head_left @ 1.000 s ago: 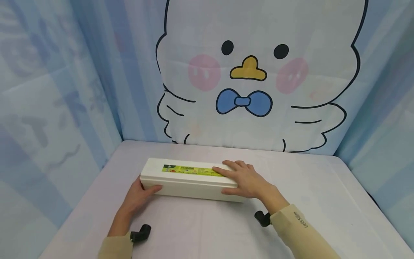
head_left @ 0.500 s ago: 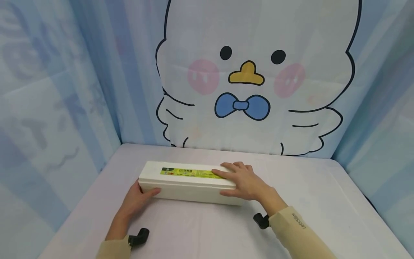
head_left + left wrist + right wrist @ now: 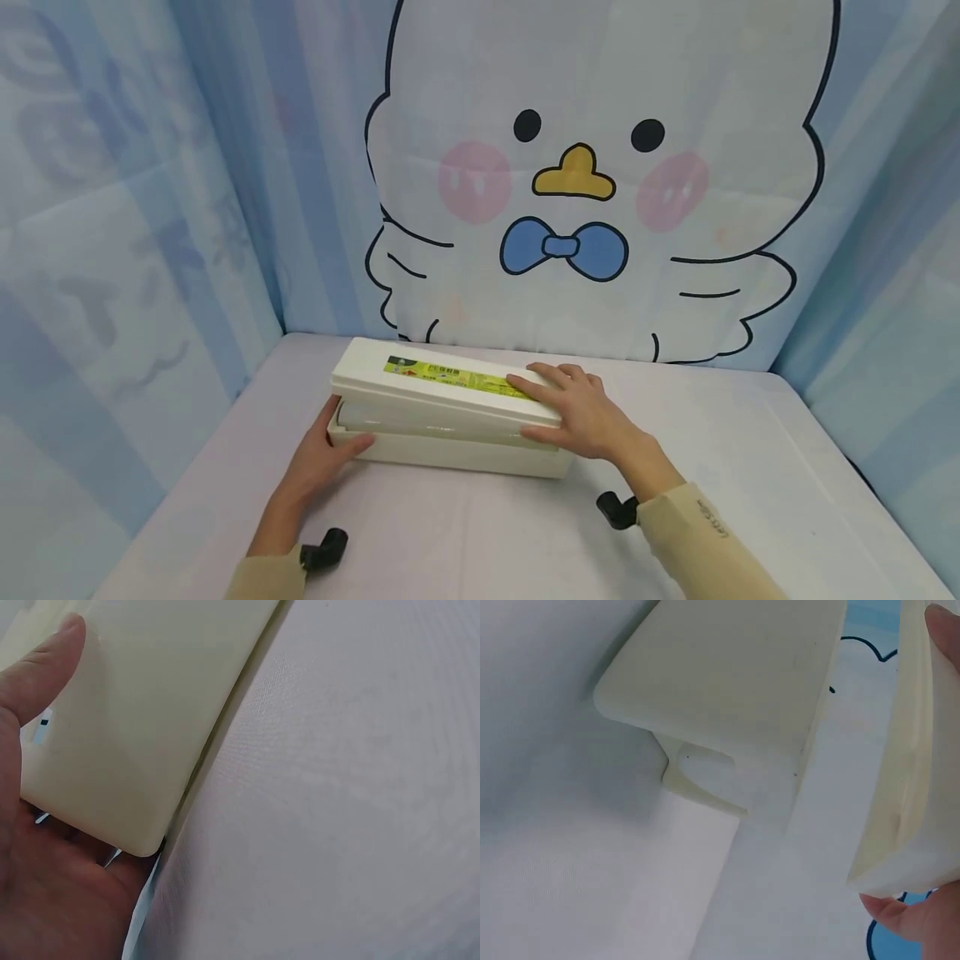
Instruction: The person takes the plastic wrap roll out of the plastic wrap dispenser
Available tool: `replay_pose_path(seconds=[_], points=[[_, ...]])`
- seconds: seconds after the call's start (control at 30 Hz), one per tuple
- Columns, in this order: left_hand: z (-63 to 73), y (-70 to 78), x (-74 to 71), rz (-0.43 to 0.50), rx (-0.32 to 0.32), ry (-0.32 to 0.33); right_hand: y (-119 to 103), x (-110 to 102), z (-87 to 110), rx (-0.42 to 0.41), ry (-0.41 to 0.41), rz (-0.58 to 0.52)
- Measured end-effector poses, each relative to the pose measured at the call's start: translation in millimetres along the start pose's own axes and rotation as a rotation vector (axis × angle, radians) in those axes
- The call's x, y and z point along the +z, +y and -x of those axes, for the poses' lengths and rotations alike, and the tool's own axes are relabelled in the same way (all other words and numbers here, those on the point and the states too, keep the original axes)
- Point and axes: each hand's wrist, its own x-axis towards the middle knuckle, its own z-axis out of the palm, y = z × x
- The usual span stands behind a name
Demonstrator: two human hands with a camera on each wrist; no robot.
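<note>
Behind our right hand [image 3: 581, 417], we wear a beige right sleeve [image 3: 712, 557] with small dark lettering [image 3: 712, 518], too blurred to read fully. Nearer that hand, at the cuff [image 3: 663, 510], sits a black right camera [image 3: 617, 511], stubby and elbow-shaped. Left of that hand, we wear a matching left sleeve [image 3: 266, 577] and black left camera [image 3: 326, 550].

From the head we look forward and down, at some distance, upon the table [image 3: 480, 542], the left hand [image 3: 315, 458] and the right hand [image 3: 583, 417]. From each wrist we look very near, with tilted view, at opposite ends of the box base [image 3: 457, 457]. Head and right wrist both show the lid [image 3: 450, 395].
</note>
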Motion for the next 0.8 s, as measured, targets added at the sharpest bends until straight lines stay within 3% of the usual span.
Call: replay_pose_path(seconds=[0.37,0.67,0.8], points=[[-4.0,1.9,-2.4,-0.09,0.031,0.016,7,-5,18.2,0.084,0.05,-0.017],[-10.9,1.1,0.9,-0.236,0.238,0.098,19,-8,43.9,0.113,0.116,-0.002],[-12.2,2.1,-0.3,-0.295,0.274,0.087,23,-10,53.1,0.13,0.142,0.004]])
